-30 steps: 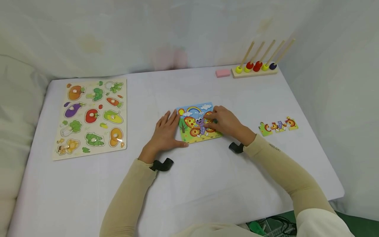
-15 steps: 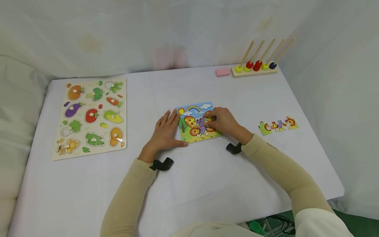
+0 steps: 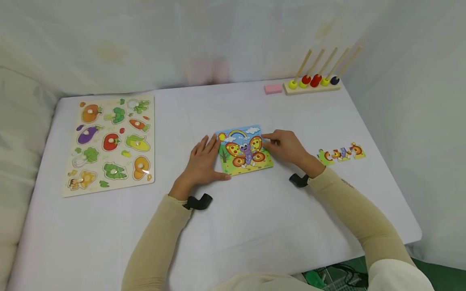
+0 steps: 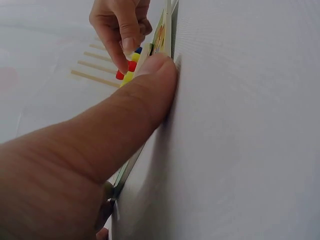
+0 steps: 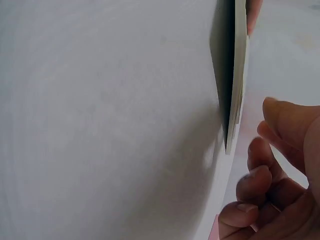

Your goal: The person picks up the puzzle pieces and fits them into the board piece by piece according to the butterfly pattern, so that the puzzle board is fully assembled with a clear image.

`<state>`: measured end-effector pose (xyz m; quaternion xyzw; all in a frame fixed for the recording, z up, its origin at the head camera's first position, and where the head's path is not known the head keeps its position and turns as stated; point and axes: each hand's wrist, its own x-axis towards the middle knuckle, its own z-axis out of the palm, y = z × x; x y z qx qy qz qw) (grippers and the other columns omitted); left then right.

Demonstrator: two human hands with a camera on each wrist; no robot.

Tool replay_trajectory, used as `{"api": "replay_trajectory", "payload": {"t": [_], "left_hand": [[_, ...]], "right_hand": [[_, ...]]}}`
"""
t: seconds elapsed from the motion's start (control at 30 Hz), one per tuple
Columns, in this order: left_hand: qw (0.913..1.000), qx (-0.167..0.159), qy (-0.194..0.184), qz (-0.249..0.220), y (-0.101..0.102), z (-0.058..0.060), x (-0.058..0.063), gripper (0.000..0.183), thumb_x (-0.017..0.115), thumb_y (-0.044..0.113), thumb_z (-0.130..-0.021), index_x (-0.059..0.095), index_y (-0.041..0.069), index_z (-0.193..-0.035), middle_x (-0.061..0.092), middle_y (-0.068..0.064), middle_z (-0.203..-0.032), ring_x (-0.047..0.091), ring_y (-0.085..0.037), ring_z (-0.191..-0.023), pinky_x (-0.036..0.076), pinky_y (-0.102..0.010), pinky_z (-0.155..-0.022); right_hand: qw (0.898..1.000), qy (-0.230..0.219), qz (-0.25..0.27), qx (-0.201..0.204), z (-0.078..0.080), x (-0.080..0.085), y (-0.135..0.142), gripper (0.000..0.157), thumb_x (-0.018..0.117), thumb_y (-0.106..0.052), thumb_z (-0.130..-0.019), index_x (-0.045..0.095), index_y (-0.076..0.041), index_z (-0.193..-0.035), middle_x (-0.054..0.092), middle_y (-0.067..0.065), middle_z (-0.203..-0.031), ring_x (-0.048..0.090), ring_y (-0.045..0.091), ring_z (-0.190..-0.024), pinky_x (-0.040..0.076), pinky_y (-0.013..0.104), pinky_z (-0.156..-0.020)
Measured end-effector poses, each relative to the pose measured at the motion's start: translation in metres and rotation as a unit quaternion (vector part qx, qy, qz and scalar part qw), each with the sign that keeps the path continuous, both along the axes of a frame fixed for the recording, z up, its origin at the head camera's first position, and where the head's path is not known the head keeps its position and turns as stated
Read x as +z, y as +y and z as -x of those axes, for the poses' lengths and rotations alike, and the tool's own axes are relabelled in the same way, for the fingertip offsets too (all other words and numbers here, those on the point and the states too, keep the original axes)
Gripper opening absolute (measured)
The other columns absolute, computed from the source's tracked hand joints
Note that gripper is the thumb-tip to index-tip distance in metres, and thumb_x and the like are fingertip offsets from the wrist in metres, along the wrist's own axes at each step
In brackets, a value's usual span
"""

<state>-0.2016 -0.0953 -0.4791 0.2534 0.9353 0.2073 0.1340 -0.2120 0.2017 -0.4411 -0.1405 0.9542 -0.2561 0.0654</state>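
A butterfly jigsaw puzzle (image 3: pixel 245 155) with a rainbow and sun lies on the white table, slightly turned. Along its left edge my left hand (image 3: pixel 202 163) rests with straight, spread fingers; the thumb (image 4: pixel 145 95) lies at the near left corner. Just off the puzzle's right edge hovers my right hand (image 3: pixel 287 147), index finger extended and the other fingers loosely bent, with nothing held. In the right wrist view the right fingers (image 5: pixel 255 185) stand apart from the board's edge (image 5: pixel 239 75). Several loose puzzle pieces (image 3: pixel 342 154) sit in a row to the right, partly beside the right wrist.
A vegetable knob puzzle board (image 3: pixel 113 178) lies at the left of the table. At the back right stand a wooden peg counter (image 3: pixel 312 89) with coloured beads and a pink block (image 3: pixel 273 89). White cloth walls (image 3: pixel 145 48) rise behind the table.
My right hand has come off the butterfly's right wing and moved right, to beside the puzzle's edge, uncovering the wing. The left hand stays where it was.
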Motion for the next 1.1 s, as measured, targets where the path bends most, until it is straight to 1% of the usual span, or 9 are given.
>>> {"api": "replay_trajectory", "payload": {"t": [0.1, 0.3, 0.57, 0.8, 0.9, 1.1], "left_hand": [[1.0, 0.0, -0.001, 0.0, 0.0, -0.0006, 0.001, 0.122, 0.073, 0.065, -0.069, 0.008, 0.008, -0.155, -0.001, -0.008, -0.163, -0.007, -0.032, -0.15, 0.005, -0.054, -0.118], [1.0, 0.002, 0.0, 0.002, 0.0001, -0.0007, 0.0004, 0.122, 0.073, 0.065, -0.07, 0.008, 0.008, -0.155, 0.0, -0.008, -0.163, -0.007, -0.032, -0.15, 0.006, -0.054, -0.118], [1.0, -0.001, 0.005, 0.0, 0.0007, 0.0007, -0.0017, 0.123, 0.073, 0.066, -0.069, 0.007, 0.009, -0.155, -0.001, -0.007, -0.163, -0.007, -0.032, -0.15, 0.005, -0.054, -0.118], [1.0, -0.003, 0.007, 0.001, 0.0017, 0.0022, -0.0014, 0.123, 0.073, 0.066, -0.069, 0.007, 0.008, -0.155, -0.002, -0.007, -0.163, -0.007, -0.032, -0.15, 0.006, -0.054, -0.118], [1.0, -0.002, 0.007, 0.002, 0.0018, 0.0024, -0.001, 0.123, 0.073, 0.066, -0.069, 0.008, 0.008, -0.155, -0.001, -0.007, -0.163, -0.006, -0.032, -0.15, 0.006, -0.055, -0.118], [1.0, 0.0, 0.002, 0.003, 0.0014, 0.0016, -0.0016, 0.123, 0.073, 0.066, -0.069, 0.006, 0.009, -0.155, -0.002, -0.007, -0.163, -0.007, -0.032, -0.15, 0.006, -0.055, -0.118]], "right_hand": [[1.0, -0.023, 0.005, 0.004, 0.0005, -0.0024, -0.0002, 0.034, 0.064, -0.026, -0.093, 0.066, -0.015, -0.125, 0.056, 0.005, -0.075, 0.046, 0.018, -0.071, 0.036, 0.029, -0.062], [0.998, -0.06, -0.017, 0.004, 0.002, -0.0048, -0.0047, 0.034, 0.064, -0.028, -0.093, 0.066, -0.015, -0.124, 0.059, 0.004, -0.076, 0.046, 0.017, -0.071, 0.035, 0.028, -0.062], [0.998, -0.064, -0.028, -0.003, 0.0005, -0.0044, -0.0067, 0.033, 0.065, -0.028, -0.092, 0.067, -0.015, -0.122, 0.067, 0.006, -0.082, 0.047, 0.017, -0.069, 0.035, 0.027, -0.06], [0.997, -0.066, -0.023, -0.009, 0.0004, -0.0041, -0.0066, 0.033, 0.067, -0.028, -0.091, 0.068, -0.014, -0.121, 0.072, 0.007, -0.096, 0.048, 0.017, -0.07, 0.036, 0.027, -0.06], [0.998, -0.063, -0.017, -0.011, 0.0007, -0.0047, -0.006, 0.032, 0.068, -0.028, -0.09, 0.068, -0.015, -0.12, 0.072, 0.007, -0.095, 0.048, 0.017, -0.07, 0.036, 0.027, -0.06], [0.998, -0.065, -0.014, -0.02, -0.0002, -0.0069, -0.0068, 0.032, 0.067, -0.029, -0.09, 0.069, -0.016, -0.12, 0.068, 0.005, -0.084, 0.047, 0.017, -0.07, 0.035, 0.027, -0.06]]}}
